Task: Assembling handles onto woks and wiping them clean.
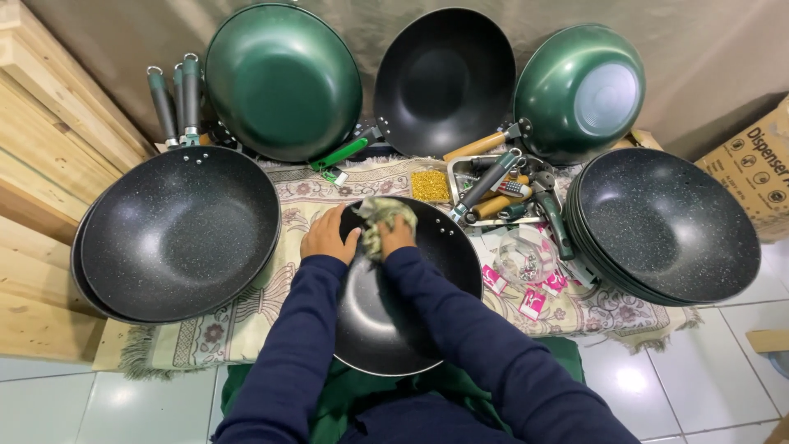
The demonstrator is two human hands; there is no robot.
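Here, the black wok (pixel 394 316) lies in front of me, tipped up across my lap and the edge of the patterned cloth (pixel 246 321), its hollow facing up toward me; its long axis runs from the near rim by my body up and to the right, where the grey handle (pixel 485 182) points away toward the upper right; my left hand (pixel 327 236) rests on the wok's far left rim, fingers half curled over the edge, thumb toward the bowl; my right hand (pixel 396 237) is closed round a crumpled greenish rag (pixel 380 217), pressing it against the inside wall near the far rim, just beside my left hand; to my left sits a stack of speckled black woks (pixel 177 234), to my right another such stack (pixel 666 226); beyond the cloth stand two green woks (pixel 283 82) and a plain black one (pixel 444 78), leaning on the wall; loose handles (pixel 505 201) lie in a tray beside a bag of gold screws (pixel 430 186).
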